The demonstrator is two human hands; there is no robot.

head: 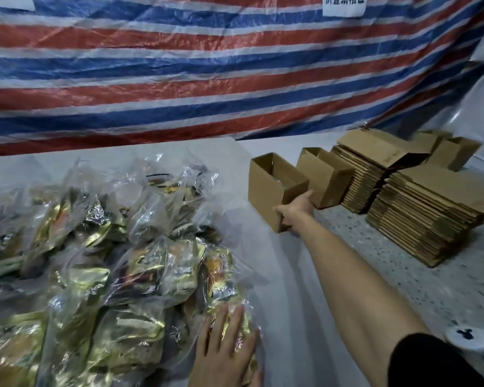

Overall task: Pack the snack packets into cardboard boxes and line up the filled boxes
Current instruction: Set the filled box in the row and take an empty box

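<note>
A heap of gold snack packets (101,263) in clear plastic bags fills the left of the surface. My left hand (224,342) lies flat with straight fingers on a bagged packet at the heap's near right edge. My right arm stretches forward, and my right hand (295,210) grips the near end wall of an open cardboard box (266,188) that stands upright. Something pale lies inside that box, hard to make out. A second open box (319,177) stands just right of it, touching or nearly so.
Two tall stacks of flattened cardboard boxes (419,216) sit to the right, with more erected boxes (453,153) behind them. A red, white and blue striped tarp (207,74) hangs at the back. White sheeting (285,275) covers the surface between heap and boxes.
</note>
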